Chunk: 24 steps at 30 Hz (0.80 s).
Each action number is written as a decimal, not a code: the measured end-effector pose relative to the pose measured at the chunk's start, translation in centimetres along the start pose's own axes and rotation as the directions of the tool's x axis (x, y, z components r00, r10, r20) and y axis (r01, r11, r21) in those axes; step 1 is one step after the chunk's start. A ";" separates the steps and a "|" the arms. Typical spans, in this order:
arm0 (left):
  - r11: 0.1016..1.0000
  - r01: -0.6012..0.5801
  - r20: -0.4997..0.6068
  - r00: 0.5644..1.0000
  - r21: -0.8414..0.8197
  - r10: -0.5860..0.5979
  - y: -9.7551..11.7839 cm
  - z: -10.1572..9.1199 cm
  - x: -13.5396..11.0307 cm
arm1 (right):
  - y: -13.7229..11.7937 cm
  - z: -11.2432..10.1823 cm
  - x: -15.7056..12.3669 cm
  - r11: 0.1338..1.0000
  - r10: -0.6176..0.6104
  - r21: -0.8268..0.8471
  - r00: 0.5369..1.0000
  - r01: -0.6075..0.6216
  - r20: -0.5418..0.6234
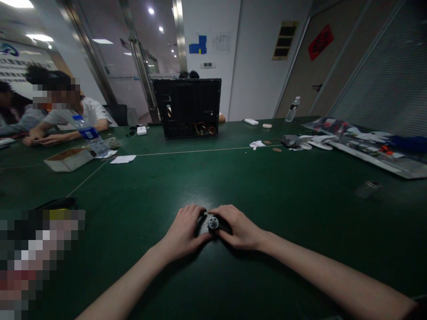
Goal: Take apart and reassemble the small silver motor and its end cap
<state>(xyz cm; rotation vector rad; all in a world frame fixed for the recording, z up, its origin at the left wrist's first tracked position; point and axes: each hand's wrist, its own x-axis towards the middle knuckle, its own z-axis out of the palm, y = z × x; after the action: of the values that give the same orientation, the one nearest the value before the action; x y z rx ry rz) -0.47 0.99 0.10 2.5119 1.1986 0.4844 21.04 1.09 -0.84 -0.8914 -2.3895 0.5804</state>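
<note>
2 hands meet low on your green surface (267, 186), well short of the black computer case (191, 107); your left hand (183, 231) and right hand (240, 229) curl their fingers snugly round a small black part (213, 223) with a silver hub; it lies flat, not yet lifted.

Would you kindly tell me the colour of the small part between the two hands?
The small round part is black with a silvery centre; head view.

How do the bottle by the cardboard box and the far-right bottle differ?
The near bottle, by the cardboard box, has a blue label and cap; the far-right bottle has a pale cap. The near bottle looks larger and leans more than the far-right bottle. Both are clear plastic.
</note>
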 end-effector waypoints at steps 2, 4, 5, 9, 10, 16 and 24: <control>1.000 0.001 0.000 1.000 -0.004 -0.001 0.1 -0.1 0.0 | 0.0 0.0 0.0 1.000 0.007 0.007 1.000 -0.007 -0.009; 1.000 0.003 -0.004 1.000 -0.006 -0.003 0.1 -0.1 0.0 | 0.0 0.1 0.0 1.000 0.013 0.011 1.000 -0.012 -0.018; 1.000 0.004 -0.006 1.000 -0.006 -0.004 0.1 -0.1 0.0 | 0.1 0.1 0.0 1.000 0.013 0.010 1.000 -0.013 -0.022; 0.999 0.003 -0.006 1.000 -0.034 -0.003 0.1 -0.1 -0.1 | 0.3 0.3 -0.1 1.000 0.008 0.009 0.999 -0.007 -0.043; 0.999 0.000 -0.012 1.000 -0.046 0.000 0.2 -0.1 -0.1 | 0.4 0.3 -0.1 1.000 0.006 0.011 0.999 -0.005 -0.046; 0.997 -0.019 -0.063 0.998 -0.075 0.014 0.5 0.0 -0.1 | 0.7 0.5 -0.1 1.000 -0.008 0.019 0.998 0.009 -0.062; 0.997 -0.050 -0.108 0.993 -0.063 0.043 0.6 0.2 -0.1 | 0.8 0.8 -0.2 1.000 0.014 0.005 0.998 -0.013 -0.068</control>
<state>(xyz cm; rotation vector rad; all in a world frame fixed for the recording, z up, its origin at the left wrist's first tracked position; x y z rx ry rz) 0.00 0.57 0.12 2.4909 1.1443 0.6668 21.10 1.35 -1.94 -0.9116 -2.3224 0.5523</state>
